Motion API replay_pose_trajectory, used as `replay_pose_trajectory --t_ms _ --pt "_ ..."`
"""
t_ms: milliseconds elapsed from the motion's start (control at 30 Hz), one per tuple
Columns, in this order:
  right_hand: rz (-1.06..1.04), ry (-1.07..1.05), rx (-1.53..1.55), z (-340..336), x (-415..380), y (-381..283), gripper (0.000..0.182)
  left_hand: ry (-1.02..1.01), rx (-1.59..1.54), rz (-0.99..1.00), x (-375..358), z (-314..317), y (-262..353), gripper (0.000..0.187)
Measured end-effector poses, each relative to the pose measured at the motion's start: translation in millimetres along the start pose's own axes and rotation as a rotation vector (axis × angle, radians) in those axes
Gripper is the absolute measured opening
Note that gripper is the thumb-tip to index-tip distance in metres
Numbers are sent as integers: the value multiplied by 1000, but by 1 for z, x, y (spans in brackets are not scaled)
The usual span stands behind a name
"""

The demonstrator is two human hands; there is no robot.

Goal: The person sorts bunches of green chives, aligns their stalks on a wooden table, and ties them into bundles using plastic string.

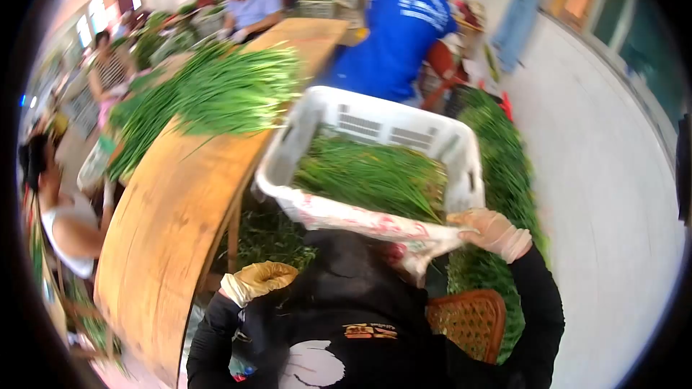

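Observation:
A white plastic crate (346,104) stands in front of me, with long green stalks (371,173) lying in it. A pale cloth with red marks (360,217) hangs over its near rim. My right hand (494,233), in a thin pale glove, has its fingers closed on the crate's near right corner and the cloth there. My left hand (263,279), in a yellowish glove, is beside my body, below the crate's near left corner. Its fingers are curled, and what they hold, if anything, is hidden.
A wooden table (180,194) runs along the left, with a heap of green stalks (216,94) on it. More greens (497,151) lie right of the crate. A wicker chair (468,320) is beside me. Several people sit farther off, one in blue (396,36) beyond the crate.

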State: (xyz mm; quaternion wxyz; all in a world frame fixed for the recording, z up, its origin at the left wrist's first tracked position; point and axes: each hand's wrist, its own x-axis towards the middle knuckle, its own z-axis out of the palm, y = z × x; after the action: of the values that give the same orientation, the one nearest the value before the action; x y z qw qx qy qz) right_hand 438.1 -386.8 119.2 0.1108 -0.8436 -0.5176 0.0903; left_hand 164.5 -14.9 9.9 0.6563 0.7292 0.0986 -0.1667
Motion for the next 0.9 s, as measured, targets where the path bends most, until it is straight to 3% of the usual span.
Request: replay_pose_trajectory --t_ms 133,200,300,367,467,500,567,633,733,833,900 --pt "-91 -372 4 24 115 -21 39 203 -98 30 -49 -17 -37 36" --pt "-73 -418 8 49 159 -17 38 281 -70 47 -73 -23 -45 37" --pt "63 -484 36 96 203 14 38 369 -55 97 -100 -28 -62 37" --pt "255 -383 169 125 200 29 43 398 -134 79 -115 -26 -65 36" --pt "488 -421 73 179 178 56 41 435 -221 17 -135 -23 -60 35" --pt "553 -359 241 190 170 64 39 439 -241 -13 -142 -20 -60 34" --pt "723 -230 873 202 163 72 35 448 -389 -167 -156 3 -87 33" --pt "825 -193 1281 205 164 76 32 410 -45 -417 -170 20 -80 33" --pt "781 -285 1153 207 172 101 35 566 -309 -453 -189 87 -134 33" --pt "289 -151 304 208 198 139 29 901 -602 -535 -206 167 -178 29" --pt "15 -34 -205 180 224 102 22 1083 -725 -523 -217 228 -220 27"
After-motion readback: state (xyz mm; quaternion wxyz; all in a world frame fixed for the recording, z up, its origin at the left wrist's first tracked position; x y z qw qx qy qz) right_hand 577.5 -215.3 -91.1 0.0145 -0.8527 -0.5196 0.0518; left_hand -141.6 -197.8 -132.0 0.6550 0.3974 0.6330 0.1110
